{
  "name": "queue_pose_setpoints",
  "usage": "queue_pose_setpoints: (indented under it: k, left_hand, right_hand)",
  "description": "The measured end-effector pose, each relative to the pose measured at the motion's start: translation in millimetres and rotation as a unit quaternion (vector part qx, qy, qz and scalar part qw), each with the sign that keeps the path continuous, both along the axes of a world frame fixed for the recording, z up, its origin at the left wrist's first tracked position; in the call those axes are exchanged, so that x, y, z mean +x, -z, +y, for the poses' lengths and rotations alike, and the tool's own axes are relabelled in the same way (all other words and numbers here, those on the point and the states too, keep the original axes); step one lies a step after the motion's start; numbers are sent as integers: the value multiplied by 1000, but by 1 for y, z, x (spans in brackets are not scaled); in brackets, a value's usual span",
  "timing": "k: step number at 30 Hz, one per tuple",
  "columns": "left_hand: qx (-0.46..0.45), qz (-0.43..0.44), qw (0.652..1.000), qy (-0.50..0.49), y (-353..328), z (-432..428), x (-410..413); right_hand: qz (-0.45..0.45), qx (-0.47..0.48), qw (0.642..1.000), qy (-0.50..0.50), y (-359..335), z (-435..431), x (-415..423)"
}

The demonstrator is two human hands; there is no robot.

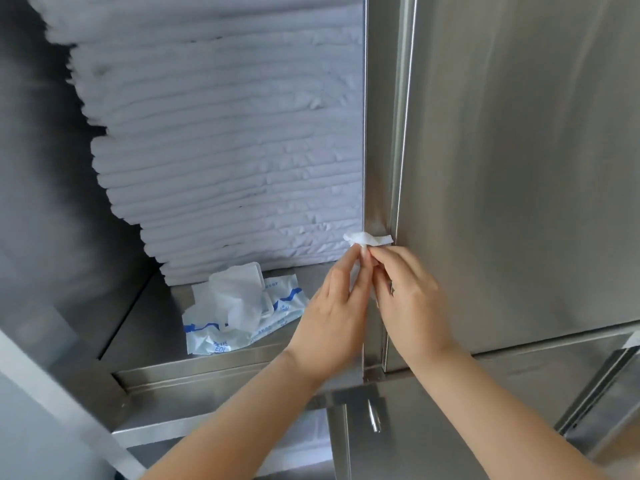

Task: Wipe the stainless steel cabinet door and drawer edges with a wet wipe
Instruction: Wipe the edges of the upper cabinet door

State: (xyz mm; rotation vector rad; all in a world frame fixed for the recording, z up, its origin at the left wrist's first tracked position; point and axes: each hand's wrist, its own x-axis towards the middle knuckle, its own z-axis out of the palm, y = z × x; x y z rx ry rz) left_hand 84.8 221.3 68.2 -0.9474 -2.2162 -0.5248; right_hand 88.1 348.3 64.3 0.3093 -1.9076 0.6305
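Observation:
A small white wet wipe [367,239] is folded over the vertical edge of the stainless steel cabinet door [519,168]. My left hand [337,299] and my right hand [407,292] meet just below it, and the fingertips of both pinch the wipe against the door's edge [381,188]. The door stands open, with its broad brushed face on the right. Below the hands, a drawer front [433,420] with a small metal handle [374,419] shows between my forearms.
An open pack of wet wipes [239,310] with one wipe pulled up lies on the cabinet shelf [156,327]. A tall stack of folded white pads [225,150] fills the cabinet behind it. A pulled-out drawer rail [595,393] is at lower right.

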Motion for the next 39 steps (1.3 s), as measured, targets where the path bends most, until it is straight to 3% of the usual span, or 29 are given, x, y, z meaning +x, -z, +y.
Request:
queue_pose_setpoints:
  k: [8,22,31,39]
  left_hand:
    - [70,111,991,17,-140,6,-20]
    - [62,292,953,-40,-349,10,-44]
    - [88,335,935,-78,-441,17,-48]
    - [109,329,937,-31,-444,15,-53]
  right_hand:
    - [121,36,991,45,-153,-1,-11]
    - [183,97,978,27,-369,6,-25]
    - [218,135,957,133,-462,7,-33]
    - [214,79,970,81,-470,2,-37]
